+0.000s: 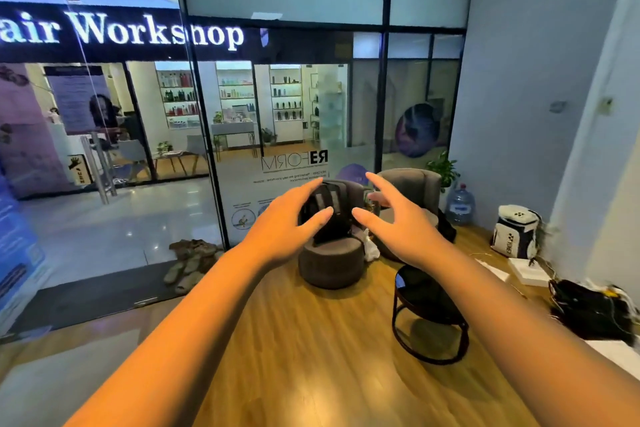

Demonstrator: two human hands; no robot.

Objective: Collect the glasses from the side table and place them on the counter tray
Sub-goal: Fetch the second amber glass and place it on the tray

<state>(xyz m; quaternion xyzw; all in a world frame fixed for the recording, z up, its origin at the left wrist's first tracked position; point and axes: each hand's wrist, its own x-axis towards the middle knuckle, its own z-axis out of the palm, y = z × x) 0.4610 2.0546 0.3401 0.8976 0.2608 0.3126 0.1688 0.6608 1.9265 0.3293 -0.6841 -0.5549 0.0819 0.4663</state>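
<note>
Head view, mid-frame: left hand (pixel 287 218) and right hand (pixel 398 218) both stretched forward in the air, fingers spread and relaxed, gripping nothing. Just below right forearm: round black side table (pixel 415 284) on wood floor (pixel 311 357). Can't tell whether any glasses sit on it. Behind the hands: 2 grey armchairs (pixel 332 260), black bag (pixel 329 208) on the nearer one. Beyond: glass wall (pixel 294 114).
</note>
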